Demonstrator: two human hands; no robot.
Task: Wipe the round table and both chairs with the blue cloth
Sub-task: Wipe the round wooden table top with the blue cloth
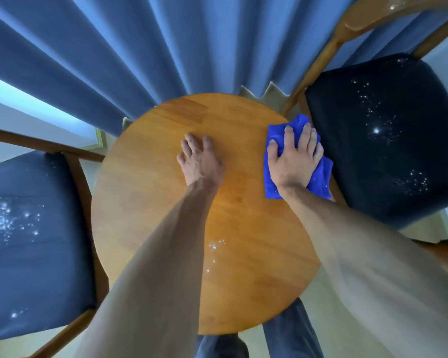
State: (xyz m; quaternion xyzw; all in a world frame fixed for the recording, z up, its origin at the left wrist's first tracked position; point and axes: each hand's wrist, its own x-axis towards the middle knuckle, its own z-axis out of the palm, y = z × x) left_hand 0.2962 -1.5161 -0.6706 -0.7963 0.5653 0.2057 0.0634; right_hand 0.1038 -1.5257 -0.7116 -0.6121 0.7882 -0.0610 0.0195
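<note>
With our right hand (294, 156) spread flat on the blue cloth (321, 174) at the right rim of the round table (140, 177) and left hand (199, 161) open mid-frame, we should sweep toward the lower-centre droplets (215, 250).

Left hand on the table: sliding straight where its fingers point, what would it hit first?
The left hand meets only bare round table up to the far rim; beyond that, probably the blue curtain.

Pleated blue curtain (109, 47) hangs behind. Bright window strip (23, 98) at far left. Pale floor (3, 351) underneath.
</note>
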